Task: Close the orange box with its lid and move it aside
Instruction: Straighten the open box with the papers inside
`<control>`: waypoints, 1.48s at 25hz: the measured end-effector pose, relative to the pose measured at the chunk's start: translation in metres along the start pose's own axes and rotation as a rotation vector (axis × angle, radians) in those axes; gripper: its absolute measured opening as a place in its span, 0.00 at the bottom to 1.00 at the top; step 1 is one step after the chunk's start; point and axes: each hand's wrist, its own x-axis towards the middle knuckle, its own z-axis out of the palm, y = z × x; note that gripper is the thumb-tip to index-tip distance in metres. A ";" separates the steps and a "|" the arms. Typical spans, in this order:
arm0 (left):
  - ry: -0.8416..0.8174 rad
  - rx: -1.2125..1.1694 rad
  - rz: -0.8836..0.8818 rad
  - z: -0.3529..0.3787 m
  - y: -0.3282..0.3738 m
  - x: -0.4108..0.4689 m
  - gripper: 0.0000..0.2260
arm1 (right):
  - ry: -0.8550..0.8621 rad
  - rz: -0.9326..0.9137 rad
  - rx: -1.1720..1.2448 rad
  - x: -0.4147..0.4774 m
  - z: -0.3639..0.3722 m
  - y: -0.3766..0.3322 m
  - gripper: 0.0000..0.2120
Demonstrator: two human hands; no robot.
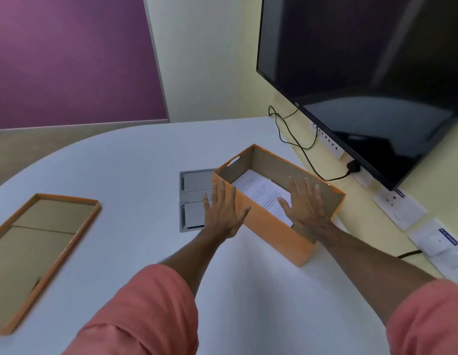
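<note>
Both hands are spread open with no grip on anything, left hand (221, 210) outside the orange box (271, 221), right hand (306, 201) over it, so grab the upturned lid (41, 249) across the table (135, 160), flip it, and line up corners first.

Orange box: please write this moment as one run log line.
orange box: open | lid: apart, upturned | left hand: open | right hand: open
</note>
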 end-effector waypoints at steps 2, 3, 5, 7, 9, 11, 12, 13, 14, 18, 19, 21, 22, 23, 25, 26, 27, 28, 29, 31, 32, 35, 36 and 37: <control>-0.027 -0.036 -0.058 0.015 0.018 0.014 0.34 | -0.049 0.024 -0.033 0.017 0.010 0.021 0.33; -0.043 -0.044 -0.095 0.022 0.025 0.020 0.35 | -0.055 0.021 -0.052 0.027 0.019 0.033 0.33; -0.071 -0.091 -0.152 0.035 0.035 0.032 0.36 | -0.098 0.020 -0.039 0.043 0.032 0.051 0.34; -0.097 -0.121 -0.214 0.048 0.044 0.042 0.37 | -0.134 0.013 -0.025 0.056 0.045 0.066 0.35; -0.109 -0.145 -0.289 0.057 0.051 0.053 0.39 | -0.173 0.022 -0.022 0.069 0.054 0.079 0.38; -0.118 -0.170 -0.365 0.064 0.056 0.062 0.41 | -0.236 0.043 0.004 0.083 0.060 0.088 0.41; -0.131 -0.162 -0.382 0.068 0.059 0.065 0.41 | -0.273 0.048 0.020 0.089 0.064 0.092 0.41; -0.147 -0.148 -0.389 0.071 0.061 0.067 0.41 | -0.314 0.047 0.036 0.094 0.066 0.094 0.42; -0.161 -0.139 -0.394 0.074 0.063 0.069 0.41 | -0.350 0.047 0.054 0.098 0.068 0.095 0.42; -0.152 -0.150 -0.403 0.080 0.065 0.074 0.41 | -0.295 0.067 0.120 0.103 0.071 0.094 0.33; -0.153 -0.156 -0.404 0.079 0.064 0.075 0.41 | -0.235 0.070 0.130 0.103 0.071 0.094 0.26; -0.166 -0.159 -0.409 0.075 0.059 0.079 0.41 | -0.153 0.078 0.162 0.103 0.071 0.096 0.17; -0.171 -0.168 -0.418 0.073 0.055 0.081 0.41 | -0.128 0.080 0.174 0.102 0.070 0.097 0.14; -0.166 -0.187 -0.430 0.071 0.052 0.083 0.40 | -0.111 0.077 0.178 0.102 0.069 0.100 0.13; -0.137 -0.246 -0.454 0.068 0.046 0.087 0.38 | -0.107 0.073 0.188 0.104 0.067 0.104 0.15; -0.120 -0.288 -0.456 0.066 0.044 0.089 0.37 | -0.127 0.083 0.219 0.106 0.065 0.105 0.17; -0.106 -0.348 -0.456 0.065 0.041 0.091 0.37 | -0.173 0.105 0.284 0.109 0.063 0.105 0.18; -0.094 -0.422 -0.462 0.064 0.040 0.092 0.37 | -0.255 0.139 0.381 0.113 0.062 0.105 0.20; -0.082 -0.490 -0.480 0.063 0.038 0.091 0.36 | -0.364 0.174 0.494 0.116 0.060 0.104 0.24; -0.102 -0.573 -0.552 0.062 0.034 0.087 0.32 | -0.544 0.203 0.656 0.122 0.059 0.101 0.28; -0.132 -0.598 -0.584 0.063 0.033 0.085 0.30 | -0.597 0.202 0.678 0.124 0.059 0.100 0.29; -0.180 -0.695 -0.634 0.063 0.033 0.081 0.25 | -0.636 0.191 0.608 0.127 0.062 0.095 0.27; -0.180 -0.717 -0.643 0.061 0.032 0.081 0.24 | -0.630 0.204 0.604 0.126 0.062 0.094 0.28; -0.175 -0.728 -0.647 0.059 0.030 0.081 0.22 | -0.635 0.226 0.635 0.126 0.063 0.093 0.28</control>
